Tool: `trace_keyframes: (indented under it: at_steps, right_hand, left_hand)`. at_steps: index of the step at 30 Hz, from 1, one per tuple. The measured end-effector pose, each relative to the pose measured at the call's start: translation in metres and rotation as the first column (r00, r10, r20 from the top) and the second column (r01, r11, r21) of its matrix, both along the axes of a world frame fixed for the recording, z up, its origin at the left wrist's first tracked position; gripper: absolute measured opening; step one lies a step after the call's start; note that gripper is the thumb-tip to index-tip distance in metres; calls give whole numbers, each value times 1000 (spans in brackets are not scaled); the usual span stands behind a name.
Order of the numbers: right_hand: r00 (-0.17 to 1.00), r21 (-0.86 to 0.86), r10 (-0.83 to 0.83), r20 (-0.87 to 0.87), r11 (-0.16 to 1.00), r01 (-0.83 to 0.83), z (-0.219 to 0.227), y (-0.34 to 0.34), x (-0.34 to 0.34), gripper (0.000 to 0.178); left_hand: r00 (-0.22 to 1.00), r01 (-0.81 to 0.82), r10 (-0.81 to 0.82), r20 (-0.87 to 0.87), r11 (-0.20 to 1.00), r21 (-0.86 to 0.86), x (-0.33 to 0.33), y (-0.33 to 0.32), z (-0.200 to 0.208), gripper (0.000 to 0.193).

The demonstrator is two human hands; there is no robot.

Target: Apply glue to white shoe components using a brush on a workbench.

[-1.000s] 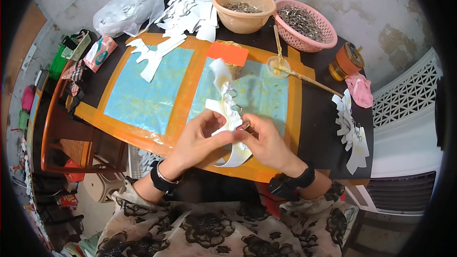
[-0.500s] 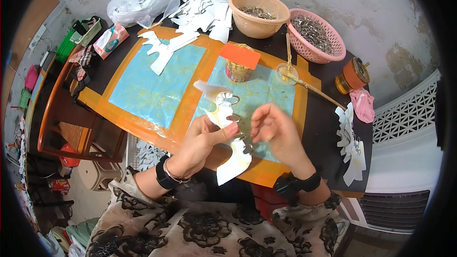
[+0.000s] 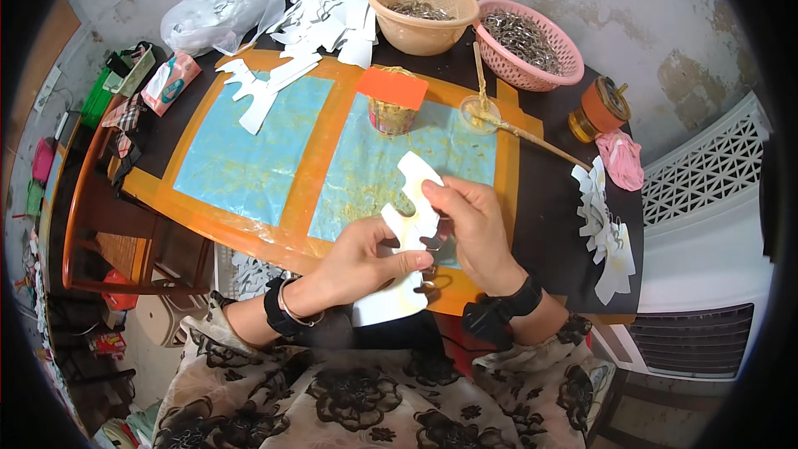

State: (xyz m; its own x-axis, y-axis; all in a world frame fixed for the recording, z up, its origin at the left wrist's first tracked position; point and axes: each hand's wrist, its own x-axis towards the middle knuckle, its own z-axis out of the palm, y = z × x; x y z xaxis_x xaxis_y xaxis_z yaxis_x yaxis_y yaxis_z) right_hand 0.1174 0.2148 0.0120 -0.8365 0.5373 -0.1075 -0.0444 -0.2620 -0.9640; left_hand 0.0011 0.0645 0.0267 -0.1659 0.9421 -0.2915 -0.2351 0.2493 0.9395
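Observation:
Over the front of the table I hold a white cut-out strip with a scalloped edge and yellowish glue smears. My left hand is closed on its middle, the thumb lying across the face. Higher up, my right hand pinches the strip near its upper end, thumb on top and fingers behind. Small metal rings stick out along its right edge, partly hidden by my fingers. Beneath it lies a glue-stained blue sheet edged with orange tape.
A tin with an orange flap stands beyond my hands, beside a glue dish and stick. Baskets of metal pieces, one beige, one pink, stand at the back. White cut-outs pile up left of them; finished-looking strips lie right.
My right hand, loose beside the strip before, now grips its upper part. The strip's upper end has straightened and lies flatter. The whole view has shifted slightly.

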Motion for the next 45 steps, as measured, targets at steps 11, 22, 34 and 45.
trace_keyframes:
  at_steps: [11,22,34,45]
  right_hand:
    - [979,-306,203,28,934,-185,-7,12,1,43]
    - [962,-379,274,11,891,-250,-8,14,2,49]
    - [966,-129,223,129,970,-207,-10,8,-2,36]
    - [948,-417,315,-41,857,-302,-11,5,2,31]
  left_hand:
    - [999,-45,42,24,984,171,-12,-1,-11,23]
    - [996,84,-82,-24,993,88,-33,-8,-7,21]
    - [995,-5,11,-94,998,60,-39,-6,-12,55]
    - [828,15,185,-529,936,352,-25,4,-27,25]
